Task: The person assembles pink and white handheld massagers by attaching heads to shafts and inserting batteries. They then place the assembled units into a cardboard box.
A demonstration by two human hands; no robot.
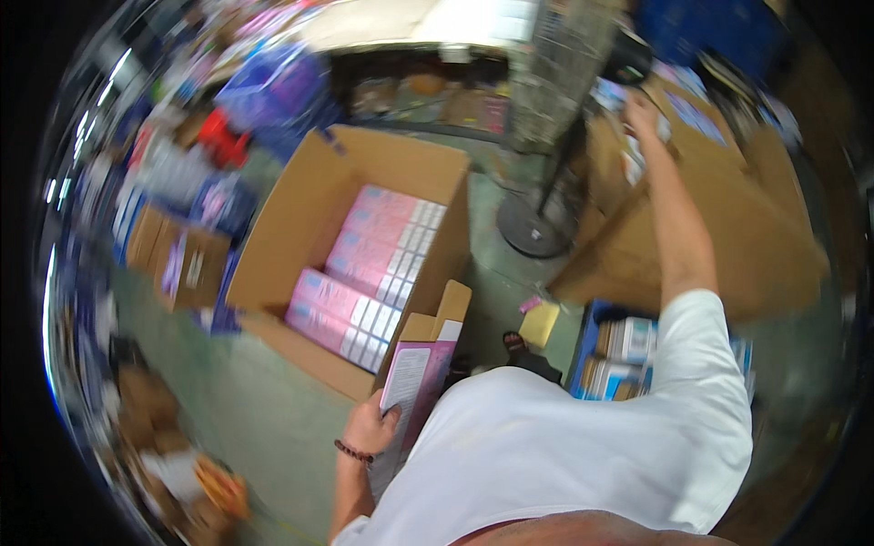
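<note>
My left hand (367, 429) is closed on a tall pink and white carton (415, 371), held upright against my body with its top flaps open. Beside it stands a big brown cardboard box (278, 238) with its top open, holding rows of similar pink and white cartons (382, 238). My right arm reaches far forward to the right, over large brown cardboard (701, 232). The right hand (643, 116) is near small light-coloured packets (632, 162); blur hides its fingers and whatever they may hold.
A black round stand base (537, 224) rests on the floor before a pillar (563, 77). By my right side sits a blue crate (587, 350) of small boxes. At left are a purple basket (273, 86), a red object (223, 138) and a smaller brown box (198, 266).
</note>
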